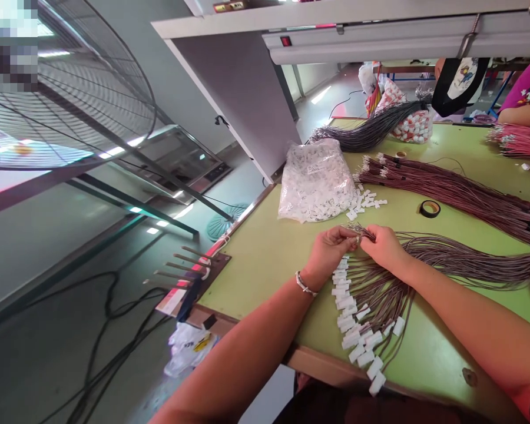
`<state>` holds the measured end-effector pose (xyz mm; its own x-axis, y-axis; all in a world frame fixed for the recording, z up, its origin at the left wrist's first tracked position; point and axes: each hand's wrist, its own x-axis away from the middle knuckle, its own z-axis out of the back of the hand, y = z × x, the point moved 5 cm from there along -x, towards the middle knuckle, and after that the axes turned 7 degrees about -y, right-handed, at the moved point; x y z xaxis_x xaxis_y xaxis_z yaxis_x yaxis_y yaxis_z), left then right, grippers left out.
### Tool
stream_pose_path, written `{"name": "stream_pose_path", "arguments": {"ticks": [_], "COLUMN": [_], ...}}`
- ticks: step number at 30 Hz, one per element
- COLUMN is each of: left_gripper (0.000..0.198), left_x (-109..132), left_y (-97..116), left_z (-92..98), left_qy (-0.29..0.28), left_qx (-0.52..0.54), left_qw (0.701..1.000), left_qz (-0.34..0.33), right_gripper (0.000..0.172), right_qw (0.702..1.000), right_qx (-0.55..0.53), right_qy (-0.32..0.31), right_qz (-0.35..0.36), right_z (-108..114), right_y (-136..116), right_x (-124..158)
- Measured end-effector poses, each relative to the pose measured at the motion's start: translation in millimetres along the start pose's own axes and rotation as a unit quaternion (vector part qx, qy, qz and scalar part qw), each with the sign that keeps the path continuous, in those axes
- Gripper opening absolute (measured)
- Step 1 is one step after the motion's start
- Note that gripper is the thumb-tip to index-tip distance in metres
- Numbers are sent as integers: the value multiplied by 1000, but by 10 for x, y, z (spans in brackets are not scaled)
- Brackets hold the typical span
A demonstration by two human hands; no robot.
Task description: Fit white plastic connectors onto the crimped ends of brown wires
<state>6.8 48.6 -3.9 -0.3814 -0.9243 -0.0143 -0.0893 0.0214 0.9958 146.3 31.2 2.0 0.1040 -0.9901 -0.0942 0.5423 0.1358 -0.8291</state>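
My right hand [385,249] is closed around a bunch of brown wires [368,234], their bare metal-tipped ends poking out past the fingers. Right beside it, my left hand [329,254] pinches at a wire end; a small white connector [358,239] shows partly between the fingertips, mostly hidden. Below both hands, brown wires with white connectors [347,302] on their ends fan out toward the table's front edge. The loose lengths of wire [463,253] run off to the right under my right forearm.
A clear plastic bag of white connectors [317,182] lies beyond my hands, with loose connectors [366,202] spilled beside it. A tape roll [429,208] and taped brown wire bundles [459,188] lie farther right. A pronged rack [203,271] sits at the left edge; a fan [92,88] stands beyond.
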Motion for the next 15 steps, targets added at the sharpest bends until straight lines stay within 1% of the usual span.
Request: {"name": "stream_pose_path", "arguments": {"ticks": [3,9,12,15], "left_gripper": [19,20,18,13], "left_x": [2,-6,-15,-22], "left_y": [2,12,33,81], "left_z": [53,54,44,15], "left_qy": [22,-4,-32,-60], "left_qx": [-4,-3,-12,-51], "left_qw": [1000,1000,999,996], "left_qz": [-5,13,1,-44], "right_gripper": [19,19,17,15], "right_qw": [1000,999,997,992], "right_qx": [-20,-45,-68,-94], "right_qy": [1,3,-30,-75], "right_qz": [-9,-19,-28,-35], "right_z": [6,24,19,-7], "right_y": [31,25,27,43], "right_x": [-11,-20,-34,-46]}}
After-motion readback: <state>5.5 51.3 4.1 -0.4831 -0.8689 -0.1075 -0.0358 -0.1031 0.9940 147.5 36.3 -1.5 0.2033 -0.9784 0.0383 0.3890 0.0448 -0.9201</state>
